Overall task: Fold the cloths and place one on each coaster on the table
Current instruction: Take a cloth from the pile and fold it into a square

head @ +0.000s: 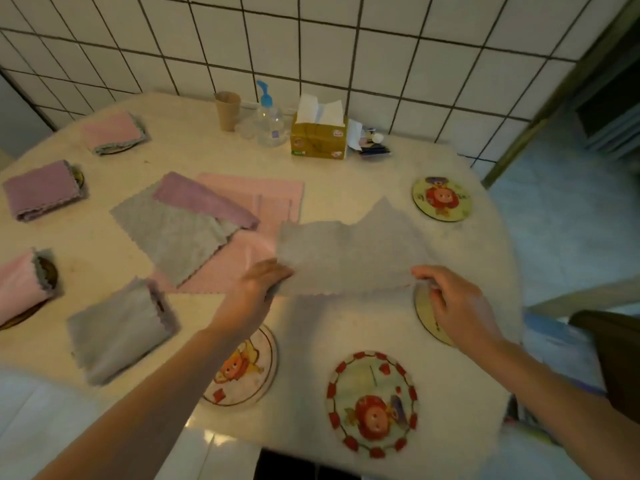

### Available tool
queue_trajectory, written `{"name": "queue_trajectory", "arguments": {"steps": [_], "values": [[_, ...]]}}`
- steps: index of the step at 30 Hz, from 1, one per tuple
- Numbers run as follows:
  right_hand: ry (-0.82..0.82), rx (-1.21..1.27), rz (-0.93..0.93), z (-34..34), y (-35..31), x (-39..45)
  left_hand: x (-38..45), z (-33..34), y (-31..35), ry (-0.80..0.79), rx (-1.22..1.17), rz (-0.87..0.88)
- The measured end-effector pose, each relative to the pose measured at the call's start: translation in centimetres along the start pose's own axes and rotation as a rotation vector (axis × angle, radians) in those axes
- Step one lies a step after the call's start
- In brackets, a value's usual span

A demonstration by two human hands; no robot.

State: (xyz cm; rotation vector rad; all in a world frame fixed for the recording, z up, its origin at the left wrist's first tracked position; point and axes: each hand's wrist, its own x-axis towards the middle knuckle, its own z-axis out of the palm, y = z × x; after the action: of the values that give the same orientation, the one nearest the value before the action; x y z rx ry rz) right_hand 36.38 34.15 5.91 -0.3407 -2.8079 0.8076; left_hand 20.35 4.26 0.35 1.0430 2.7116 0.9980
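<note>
Coasters along your left edge already carry folded cloths: a pink folded cloth [21, 285] at the near left, a mauve folded cloth [43, 189] beyond it, and a pink-and-grey folded cloth [112, 132] at the far left, each with a rim of coaster showing beneath. Nearer you, a grey folded cloth [119, 329] lies on the pale marble table [311, 341], with something dark just showing at its right edge. Toward the centre sits a loose pile: a grey cloth with a mauve fold [180, 223] lying over an unfolded pink cloth [258, 199].

Your left hand [258, 287] pinches the near left corner of a flat grey cloth [349, 258], and your right hand [450, 299] pinches its near right corner, fingers curled over the edge. That cloth is stretched between your hands, its far edge rumpled and blurred.

Under your left forearm lies a round cartoon-print coaster [249, 368]; a red-bordered round coaster [372, 403] sits near the front edge, another round coaster [427, 317] is partly hidden beneath your right hand, and a yellow round coaster [442, 199] lies far right.

Against the tiled wall stand a brown paper cup [227, 110], a clear pump bottle [268, 116] and a yellow tissue box [318, 136].
</note>
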Motion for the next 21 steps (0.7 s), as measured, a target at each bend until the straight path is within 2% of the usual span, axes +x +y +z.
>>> {"name": "queue_trajectory", "arguments": {"steps": [2,4,6,10,14,16,19,21], "values": [[-0.129,-0.010,0.066,0.6,2.6,-5.1,-3.9,3.0,1.5,-0.091,-0.028,-0.032],[-0.185,-0.052,0.031,1.5,4.7,-9.4,-7.5,5.2,2.6,-0.186,-0.012,-0.088],[-0.288,0.006,0.087,2.2,6.1,-12.4,-10.2,6.6,3.4,-0.286,0.021,-0.146],[-0.379,0.038,0.097,3.1,7.7,-15.5,-13.2,7.2,4.8,-0.333,0.037,-0.217],[-0.308,0.025,0.032,3.1,8.4,-15.4,-13.1,6.5,4.9,-0.299,0.042,-0.319],[-0.246,0.049,0.031,3.1,8.3,-14.1,-11.9,5.7,5.1,-0.244,-0.048,-0.406],[-0.130,0.224,0.205,2.7,7.4,-11.1,-8.9,5.0,4.8,-0.167,-0.280,-0.534],[-0.116,0.381,0.359,2.6,6.9,-8.4,-6.8,5.0,4.2,-0.106,-0.431,-0.620]]}}
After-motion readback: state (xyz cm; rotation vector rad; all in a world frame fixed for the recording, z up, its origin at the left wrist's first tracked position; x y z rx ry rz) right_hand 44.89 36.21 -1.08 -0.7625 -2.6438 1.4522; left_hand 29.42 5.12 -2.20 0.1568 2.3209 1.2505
